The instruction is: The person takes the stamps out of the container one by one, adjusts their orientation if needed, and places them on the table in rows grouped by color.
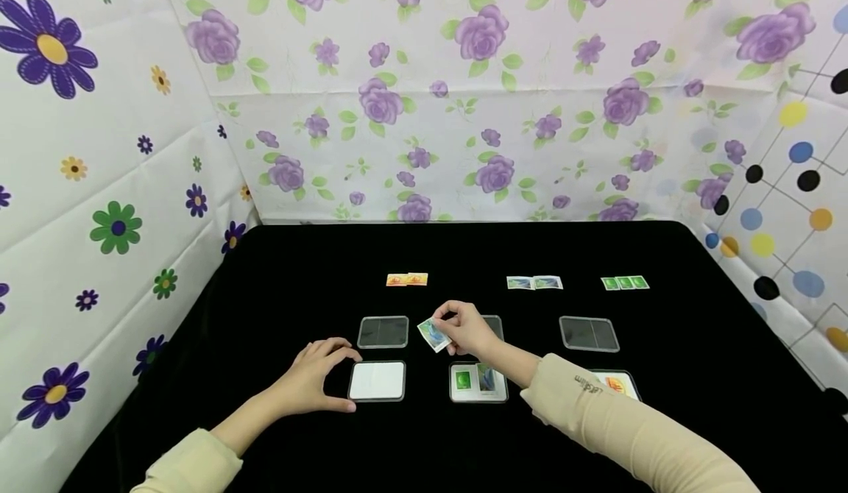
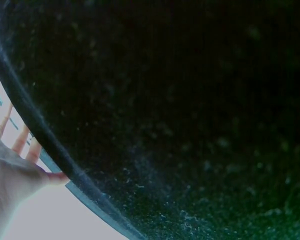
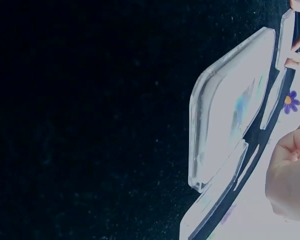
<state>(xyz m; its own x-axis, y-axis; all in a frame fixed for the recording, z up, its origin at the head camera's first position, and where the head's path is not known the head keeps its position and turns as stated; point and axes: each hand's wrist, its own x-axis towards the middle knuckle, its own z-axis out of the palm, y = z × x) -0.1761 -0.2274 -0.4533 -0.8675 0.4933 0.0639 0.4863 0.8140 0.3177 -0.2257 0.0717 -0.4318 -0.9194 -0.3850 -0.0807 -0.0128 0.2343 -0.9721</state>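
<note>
Right hand (image 1: 466, 329) pinched a blue-green picture card (image 1: 433, 337) near one corner, over the black counter (image 1: 305, 257). Left hand (image 1: 307, 379) lay spread beside the white-lined case (image 1: 377, 381). Risks: corner-only hold could've dropped the card; left-hand bump could've skewed the case.

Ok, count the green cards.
4 green cards: three in the back-right row, one in the middle tray. The sleeve partly covers the right tray, so more may be hidden.

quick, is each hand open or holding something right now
Left hand: open, fingers and thumb by the left edge of a white-filled case.
Right hand: holding a small picture card, pinched at its edge.
</note>
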